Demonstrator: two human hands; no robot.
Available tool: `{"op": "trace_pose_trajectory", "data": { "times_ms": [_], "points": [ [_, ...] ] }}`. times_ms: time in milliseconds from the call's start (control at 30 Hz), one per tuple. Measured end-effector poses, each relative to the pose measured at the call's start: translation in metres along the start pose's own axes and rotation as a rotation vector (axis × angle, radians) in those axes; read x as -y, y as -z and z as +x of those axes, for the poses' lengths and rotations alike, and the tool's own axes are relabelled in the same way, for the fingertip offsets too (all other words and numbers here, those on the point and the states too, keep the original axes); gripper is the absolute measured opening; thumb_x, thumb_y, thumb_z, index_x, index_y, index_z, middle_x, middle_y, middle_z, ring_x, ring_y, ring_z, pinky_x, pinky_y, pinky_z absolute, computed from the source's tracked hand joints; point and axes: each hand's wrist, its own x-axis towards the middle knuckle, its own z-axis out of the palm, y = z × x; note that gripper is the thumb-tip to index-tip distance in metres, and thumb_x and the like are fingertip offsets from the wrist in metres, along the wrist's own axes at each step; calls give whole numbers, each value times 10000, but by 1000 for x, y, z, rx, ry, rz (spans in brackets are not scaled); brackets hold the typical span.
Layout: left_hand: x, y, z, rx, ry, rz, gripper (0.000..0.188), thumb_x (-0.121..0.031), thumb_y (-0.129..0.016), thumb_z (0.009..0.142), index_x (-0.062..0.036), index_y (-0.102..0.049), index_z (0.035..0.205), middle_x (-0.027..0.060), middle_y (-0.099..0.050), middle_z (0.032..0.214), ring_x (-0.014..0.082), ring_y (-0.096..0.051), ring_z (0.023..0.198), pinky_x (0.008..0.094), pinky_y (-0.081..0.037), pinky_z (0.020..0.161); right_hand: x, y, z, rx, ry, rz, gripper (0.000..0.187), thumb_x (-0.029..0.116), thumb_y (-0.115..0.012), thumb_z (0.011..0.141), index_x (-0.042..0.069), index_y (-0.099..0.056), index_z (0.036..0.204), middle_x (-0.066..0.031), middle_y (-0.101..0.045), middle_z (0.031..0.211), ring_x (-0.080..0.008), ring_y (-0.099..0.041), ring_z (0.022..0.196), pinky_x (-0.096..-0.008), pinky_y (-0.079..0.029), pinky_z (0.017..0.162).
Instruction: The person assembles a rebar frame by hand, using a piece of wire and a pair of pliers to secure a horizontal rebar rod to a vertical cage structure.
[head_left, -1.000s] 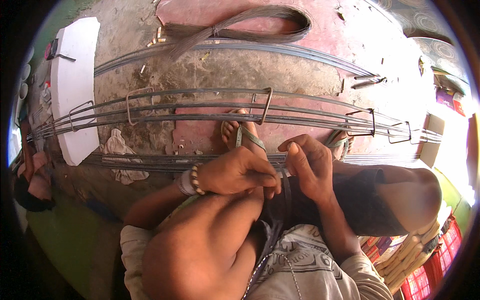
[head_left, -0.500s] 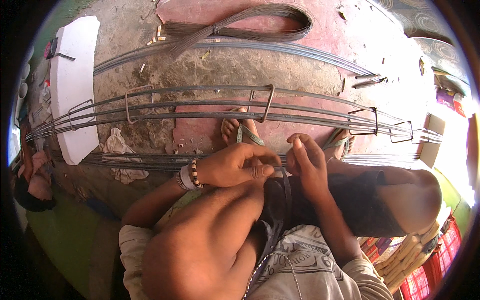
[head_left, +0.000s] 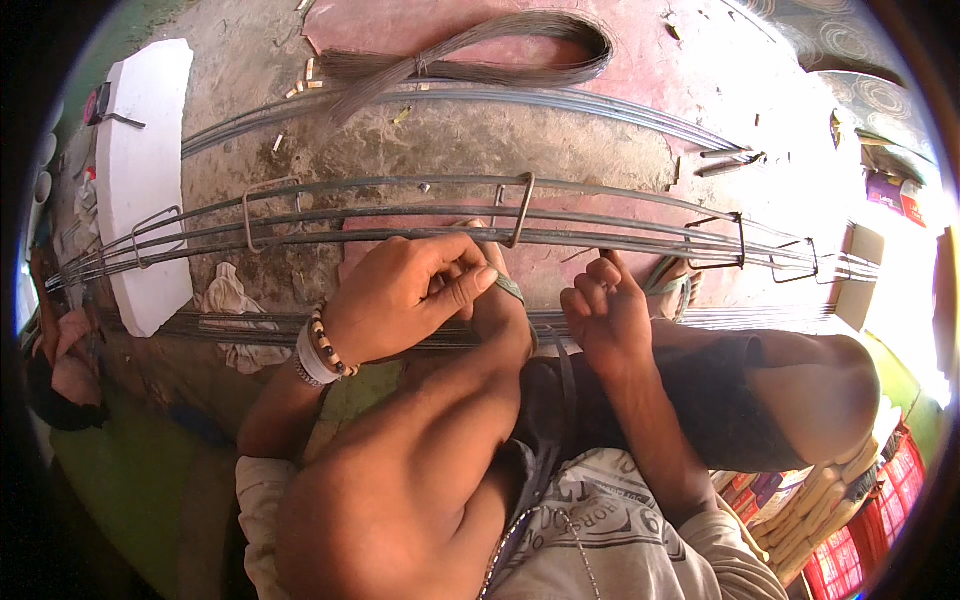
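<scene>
where rebar cage (head_left: 420, 215) lies, left hand (head_left: 405, 295), right hand (head_left: 605, 315) pinch at bars.

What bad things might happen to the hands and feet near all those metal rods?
1. The left hand and right hand work bare right at the long steel rods, so a sharp wire end might prick or scrape the fingers.
2. The feet wear only open sandals and sit under the rod cage, so a rod that slips might hit the toes.
3. The loose wire bundle lies on the ground behind, where someone might trip.
</scene>
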Motion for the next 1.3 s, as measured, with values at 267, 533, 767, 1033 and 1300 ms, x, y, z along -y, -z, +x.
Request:
{"op": "trace_pose_trajectory", "data": {
  "times_ms": [267,533,767,1033,1300],
  "points": [
    [12,-44,9,-459,-606,759,223,-220,-694,867,-107,-673,1058,19,-602,851,166,-629,749,311,-504,676,-17,-20,-5,-193,-21,278,138,218,-490,1046,118,-569,994,22,-531,751,-117,-371,557,-286,-317,564],
    [0,-35,16,-651,-797,659,236,-143,-801,793,-104,-704,1005,8,-628,848,197,-594,699,347,-467,668,-4,3,-13,108,-23,-31,167,288,-575,1011,124,-606,1025,9,-660,921,-116,-416,620,-279,-356,619],
    [4,-17,18,-628,-734,716,160,-154,-771,830,-102,-695,961,20,-658,848,217,-600,704,368,-433,666,-12,2,-6,-62,16,65,166,311,-599,1012,148,-627,1015,41,-668,933,-94,-585,808,-272,-427,747],
    [6,-22,20,-663,-678,715,179,-230,-739,854,-120,-695,989,-7,-611,870,196,-588,795,359,-433,747,-18,-5,-4,33,-42,224,193,332,-596,1003,154,-637,1066,47,-665,1031,-112,-601,942,-307,-432,800],
    [10,-29,25,-616,-671,842,287,-268,-753,842,-116,-708,1082,-9,-607,955,187,-585,865,352,-436,787,-23,-3,5,80,-181,142,232,376,-587,995,145,-593,976,46,-570,897,-139,-509,803,-314,-426,763]
  ]
}}
